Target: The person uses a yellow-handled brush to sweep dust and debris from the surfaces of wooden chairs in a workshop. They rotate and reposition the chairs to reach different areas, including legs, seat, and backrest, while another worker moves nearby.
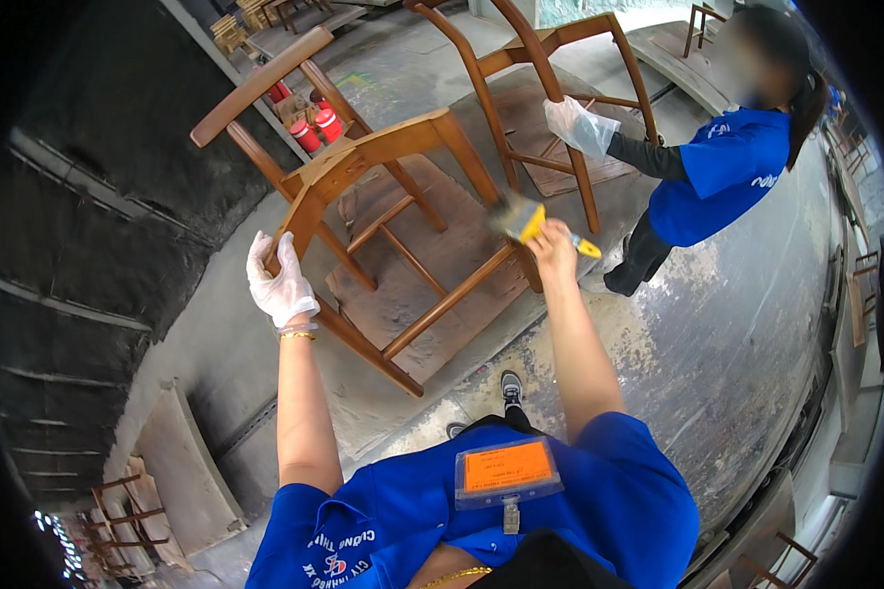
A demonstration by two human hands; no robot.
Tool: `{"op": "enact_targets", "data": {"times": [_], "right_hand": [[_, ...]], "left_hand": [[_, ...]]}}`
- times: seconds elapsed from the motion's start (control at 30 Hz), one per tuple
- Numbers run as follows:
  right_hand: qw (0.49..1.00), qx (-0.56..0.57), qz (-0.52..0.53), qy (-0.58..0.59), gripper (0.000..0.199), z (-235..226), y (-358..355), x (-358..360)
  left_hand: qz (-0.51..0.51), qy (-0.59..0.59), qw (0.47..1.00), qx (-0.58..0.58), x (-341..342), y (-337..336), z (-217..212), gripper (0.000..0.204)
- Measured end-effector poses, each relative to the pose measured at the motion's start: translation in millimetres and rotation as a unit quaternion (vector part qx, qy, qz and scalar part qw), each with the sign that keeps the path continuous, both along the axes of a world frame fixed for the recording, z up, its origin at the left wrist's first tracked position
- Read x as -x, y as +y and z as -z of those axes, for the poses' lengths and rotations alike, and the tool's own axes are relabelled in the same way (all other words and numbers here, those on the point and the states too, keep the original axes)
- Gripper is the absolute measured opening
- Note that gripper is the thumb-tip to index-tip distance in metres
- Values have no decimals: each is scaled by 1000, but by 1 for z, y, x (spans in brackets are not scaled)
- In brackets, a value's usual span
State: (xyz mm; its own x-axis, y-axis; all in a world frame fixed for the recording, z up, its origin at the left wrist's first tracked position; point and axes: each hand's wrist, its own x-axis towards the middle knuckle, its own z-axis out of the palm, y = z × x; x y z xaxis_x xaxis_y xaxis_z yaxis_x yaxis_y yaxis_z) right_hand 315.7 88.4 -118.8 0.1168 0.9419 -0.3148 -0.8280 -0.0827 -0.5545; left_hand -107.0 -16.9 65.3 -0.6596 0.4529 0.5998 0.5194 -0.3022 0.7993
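Currently, your gloved left grip [283, 283] clasps a wooden chair [368, 149]. Your right grip [555, 250] pinches a yellow brush [533, 223] at its leg [473, 162].

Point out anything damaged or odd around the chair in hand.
Two things. The left hand, gripping the wooden chair, wears a whitish glove, while the right hand, holding the yellow brush, is bare: an odd mismatch. Right of the chair, the floor looks patchy, as if its surface has worn away.
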Motion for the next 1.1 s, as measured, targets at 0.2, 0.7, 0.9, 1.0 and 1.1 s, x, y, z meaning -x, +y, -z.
{"op": "enact_targets", "data": {"times": [0.2,0.7,0.9,1.0,1.1], "right_hand": [[897,278,133,-316,37,108,-19,-44],[951,249,84,-164,16,81,7,-40],[927,-234,30,-292,13,-64,64,51],[767,-329,50,-549,16,-95,57,52],[665,-346,35,-661,18,-68,24,59]], "left_hand": [[-34,32,994,98,27,25,-20,25],[-57,37,988,138,109,124,-34,16],[-61,30,984,167,115,132,-36,19],[-37,-27,986,163,122,135,-37,19],[-28,-4,989,142,127,137,-33,20]]}}
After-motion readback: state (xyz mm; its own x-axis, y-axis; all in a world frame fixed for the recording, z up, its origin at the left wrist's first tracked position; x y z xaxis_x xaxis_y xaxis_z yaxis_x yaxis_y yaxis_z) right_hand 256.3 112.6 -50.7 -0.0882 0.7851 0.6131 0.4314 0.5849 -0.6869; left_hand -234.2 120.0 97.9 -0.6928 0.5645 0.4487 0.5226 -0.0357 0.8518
